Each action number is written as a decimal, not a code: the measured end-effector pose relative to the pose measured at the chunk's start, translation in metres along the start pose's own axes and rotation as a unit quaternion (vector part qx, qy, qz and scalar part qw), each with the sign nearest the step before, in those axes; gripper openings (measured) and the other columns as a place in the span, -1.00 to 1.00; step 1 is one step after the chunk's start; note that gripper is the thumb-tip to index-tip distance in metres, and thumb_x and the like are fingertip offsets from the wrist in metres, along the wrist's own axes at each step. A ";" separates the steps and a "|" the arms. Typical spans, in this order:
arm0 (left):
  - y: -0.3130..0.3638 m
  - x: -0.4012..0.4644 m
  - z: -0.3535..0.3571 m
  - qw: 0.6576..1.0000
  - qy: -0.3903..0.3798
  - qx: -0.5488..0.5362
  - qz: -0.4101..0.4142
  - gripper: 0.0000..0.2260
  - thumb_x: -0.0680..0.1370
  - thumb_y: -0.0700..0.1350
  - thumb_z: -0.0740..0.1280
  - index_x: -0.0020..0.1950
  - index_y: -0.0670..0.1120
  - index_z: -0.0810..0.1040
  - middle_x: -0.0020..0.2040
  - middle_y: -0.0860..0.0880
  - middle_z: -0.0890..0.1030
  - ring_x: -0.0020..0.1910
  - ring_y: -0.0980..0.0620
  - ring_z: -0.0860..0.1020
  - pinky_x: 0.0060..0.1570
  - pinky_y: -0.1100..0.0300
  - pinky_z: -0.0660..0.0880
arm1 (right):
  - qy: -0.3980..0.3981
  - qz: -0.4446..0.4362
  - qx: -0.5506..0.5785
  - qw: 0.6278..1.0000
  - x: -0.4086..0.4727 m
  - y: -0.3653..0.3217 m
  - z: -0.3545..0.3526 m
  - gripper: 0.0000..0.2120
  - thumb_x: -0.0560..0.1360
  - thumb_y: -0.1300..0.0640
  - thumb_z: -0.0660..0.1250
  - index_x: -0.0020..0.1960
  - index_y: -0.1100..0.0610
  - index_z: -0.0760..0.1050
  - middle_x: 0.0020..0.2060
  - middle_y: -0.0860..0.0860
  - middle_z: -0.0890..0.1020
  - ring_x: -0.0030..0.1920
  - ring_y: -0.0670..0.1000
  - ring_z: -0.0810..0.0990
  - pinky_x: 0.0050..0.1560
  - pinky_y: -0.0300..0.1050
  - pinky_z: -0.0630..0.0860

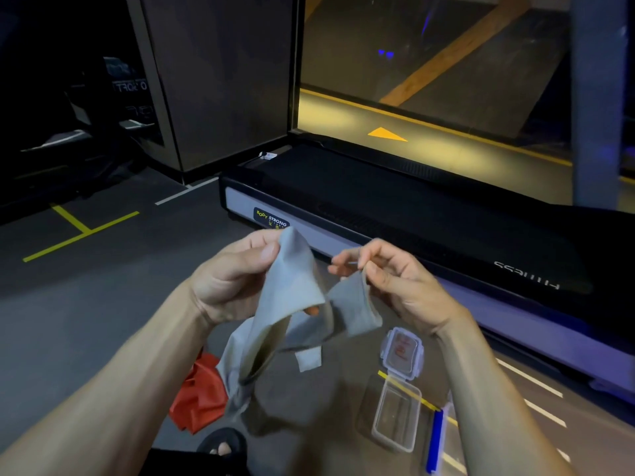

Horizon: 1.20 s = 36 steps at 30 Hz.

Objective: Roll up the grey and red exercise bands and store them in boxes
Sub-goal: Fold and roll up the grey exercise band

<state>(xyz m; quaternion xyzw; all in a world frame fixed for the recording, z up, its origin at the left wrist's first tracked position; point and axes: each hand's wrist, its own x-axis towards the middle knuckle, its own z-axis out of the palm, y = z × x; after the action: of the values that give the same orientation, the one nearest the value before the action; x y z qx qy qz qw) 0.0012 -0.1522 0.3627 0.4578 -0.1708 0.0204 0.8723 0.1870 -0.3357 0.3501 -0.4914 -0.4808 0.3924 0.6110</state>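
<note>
Head view shows a dark gym floor with a long black treadmill (412, 214) lying across the upper right. Nearer to the camera than the treadmill, on the floor, there is a clear plastic box (395, 415) that stands open, and its lid (402, 352) lies just beside it, between the box and the treadmill. A blue strip (435, 441) lies to the right of the box; I cannot tell what it is. To the left of the box, the red band (199, 393) lies crumpled on the floor, partly hidden behind the hanging grey band (292, 297). A foot in a dark sandal (223, 444) is below the red band.

Both forearms reach forward, in front of the treadmill edge. The left hand (237, 276) holds the upper end of the grey band, with the thumb pressed on the cloth against the curled fingers. The right hand (385, 280) pinches another part of the band between thumb and forefinger, the other fingers loosely spread. The band sags between the hands and its tail hangs down toward the floor.
</note>
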 end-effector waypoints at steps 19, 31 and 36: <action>-0.010 0.005 0.002 0.953 0.173 0.223 -0.110 -0.88 0.53 -0.10 0.42 -0.14 -0.14 0.62 -0.18 -0.16 0.52 -0.18 -0.10 0.46 -0.09 0.03 0.38 | -0.016 -0.021 -0.054 0.998 0.014 -0.018 0.044 -0.93 0.63 0.27 0.23 0.04 0.26 0.47 0.34 0.16 0.60 0.35 0.10 0.56 0.23 -0.15 0.50; -0.004 -0.001 0.006 0.930 0.145 0.315 -0.118 -0.74 0.64 -0.25 0.30 -0.25 -0.13 0.57 -0.32 0.11 0.46 -0.35 0.19 0.38 -0.30 0.37 0.36 | -0.012 -0.015 -0.196 0.981 0.016 -0.009 0.043 -0.95 0.63 0.15 0.34 0.05 0.03 0.57 0.14 0.20 0.65 0.20 0.27 0.58 0.32 0.30 0.45; -0.003 -0.004 -0.002 0.905 0.127 0.382 -0.139 -0.72 0.58 0.04 0.41 -0.20 -0.13 0.54 -0.31 -0.14 0.24 -0.29 -0.18 0.17 -0.26 -0.04 0.13 | -0.038 0.005 -0.228 0.973 0.016 -0.011 0.040 -0.94 0.65 0.16 0.32 0.09 0.13 0.55 0.03 0.13 0.64 0.08 0.15 0.59 0.22 0.13 0.49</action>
<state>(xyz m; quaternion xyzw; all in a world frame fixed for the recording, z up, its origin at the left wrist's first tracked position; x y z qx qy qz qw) -0.0016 -0.1516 0.3574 0.7684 0.0272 0.0207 0.6391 0.1519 -0.3139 0.3658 -0.6048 -0.5784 0.2936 0.4621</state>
